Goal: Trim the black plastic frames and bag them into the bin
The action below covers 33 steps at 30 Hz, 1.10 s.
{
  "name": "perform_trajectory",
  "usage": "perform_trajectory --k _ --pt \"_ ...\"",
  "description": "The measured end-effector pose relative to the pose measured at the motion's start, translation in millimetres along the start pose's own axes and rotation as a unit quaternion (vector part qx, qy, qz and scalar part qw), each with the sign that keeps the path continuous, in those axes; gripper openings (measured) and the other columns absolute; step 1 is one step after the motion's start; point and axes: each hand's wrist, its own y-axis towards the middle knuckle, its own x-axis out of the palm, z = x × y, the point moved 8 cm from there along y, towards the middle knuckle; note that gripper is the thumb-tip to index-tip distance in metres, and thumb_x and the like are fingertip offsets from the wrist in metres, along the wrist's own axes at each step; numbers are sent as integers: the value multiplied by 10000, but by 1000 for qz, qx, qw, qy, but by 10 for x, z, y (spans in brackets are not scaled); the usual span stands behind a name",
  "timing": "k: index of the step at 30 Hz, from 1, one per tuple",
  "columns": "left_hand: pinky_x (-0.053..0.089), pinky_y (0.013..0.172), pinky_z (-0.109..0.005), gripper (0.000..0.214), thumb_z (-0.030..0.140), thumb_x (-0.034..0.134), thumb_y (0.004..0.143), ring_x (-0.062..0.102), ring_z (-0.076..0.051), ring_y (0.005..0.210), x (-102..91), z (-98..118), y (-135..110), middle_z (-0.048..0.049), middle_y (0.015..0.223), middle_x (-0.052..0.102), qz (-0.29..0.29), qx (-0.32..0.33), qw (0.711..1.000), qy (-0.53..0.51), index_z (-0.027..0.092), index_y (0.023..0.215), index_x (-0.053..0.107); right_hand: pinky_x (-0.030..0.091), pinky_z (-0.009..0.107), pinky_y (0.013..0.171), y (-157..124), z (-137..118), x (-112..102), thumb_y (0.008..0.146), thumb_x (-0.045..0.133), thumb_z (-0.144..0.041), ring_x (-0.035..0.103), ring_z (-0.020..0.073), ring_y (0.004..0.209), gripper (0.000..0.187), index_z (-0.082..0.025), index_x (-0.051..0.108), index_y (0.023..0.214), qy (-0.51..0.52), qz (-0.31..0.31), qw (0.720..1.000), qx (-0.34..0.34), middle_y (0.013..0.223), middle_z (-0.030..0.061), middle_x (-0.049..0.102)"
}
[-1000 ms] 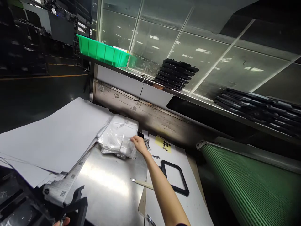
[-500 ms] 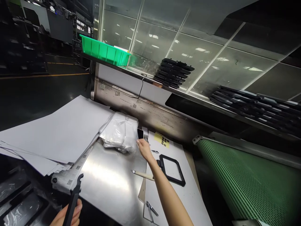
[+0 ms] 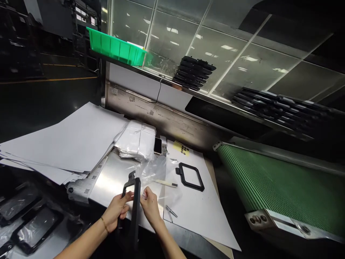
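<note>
Left hand [image 3: 116, 209] closed on a black plastic frame [image 3: 135, 201], right hand [image 3: 151, 206] pinching a clear plastic bag [image 3: 152, 172] — hands near each other, over a steel sheet [image 3: 111, 183]

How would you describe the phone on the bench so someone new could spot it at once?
Find the big stack of white paper sheets on the bench. Just right of it sits a bundle in cloudy plastic, and the phone lies against that bundle's right side. It is the only small, dark-screened slab with a pale rim there.

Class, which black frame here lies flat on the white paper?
The frame on the white sheet. Not the frame held upright between the left hand and right hand, the stack beyond the glass, or the bagged frames at lower left.
</note>
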Motion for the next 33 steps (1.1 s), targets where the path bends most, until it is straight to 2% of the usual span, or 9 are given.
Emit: perform_trajectory --k 4,8,11,14,16,21,24,28,33 --pt "205 279 -136 197 266 471 817 236 1 307 67 -109 138 105 469 370 -17 -9 998 60 118 692 503 393 238 533 -205 -108 -36 597 678 -264 469 98 557 209 -176 514 694 53 -104 993 -4 609 -49 505" --pt "320 339 -149 161 254 502 798 369 -20 364 63 -111 15 81 521 450 -9 15 995 102 118 714 516 434 277 650 -430 -172 -130 409 778 -229 531 164 750 646 -211 512 997 129 -159 979 12 871 3 568" --pt "410 430 -191 158 270 508 792 471 -52 459 105 -32 -126 55 588 508 4 42 991 124 119 750 532 423 312 699 -519 -121 -131 397 787 -240 509 177 796 717 -221 488 1049 183 -116 975 50 909 19 536" --pt "420 446 -198 175 281 505 793 487 -59 485 165 36 -221 43 621 529 -4 55 987 150 115 750 541 408 314 634 -568 -92 -93 505 729 -252 478 147 632 307 -186 565 756 253 -63 961 90 677 -9 517" --pt "370 391 -174 185 281 508 791 438 -42 428 140 63 -246 60 566 492 -12 55 984 169 116 708 528 405 295 555 -585 -86 -109 583 672 -320 462 127 538 200 -184 527 598 325 -45 938 114 561 -21 482" --pt "161 308 -154 240 261 502 788 197 -10 315 -263 171 -294 122 432 277 11 54 977 206 147 592 424 422 268 512 -628 60 -408 652 528 -495 457 105 508 336 -217 381 534 482 54 860 159 547 -32 409" --pt "142 335 -161 216 301 625 677 198 -7 343 -457 249 -458 116 446 328 -36 34 973 225 146 669 476 304 191 357 -702 139 -419 630 560 -446 277 48 366 394 -211 276 490 510 66 836 191 460 -81 269" --pt "195 371 -178 406 451 528 713 275 -37 390 -512 313 -787 51 544 472 -120 -8 962 244 158 995 537 128 161 321 -757 120 -315 638 578 -435 135 17 341 400 -200 277 520 501 53 837 213 442 -106 240" --pt "244 380 -184 734 385 537 731 390 -71 361 -315 47 -863 1 584 622 -181 -71 940 282 192 1319 141 103 183 341 -723 -137 -109 697 528 -452 166 16 323 290 -170 490 640 418 -45 885 201 439 -92 329"
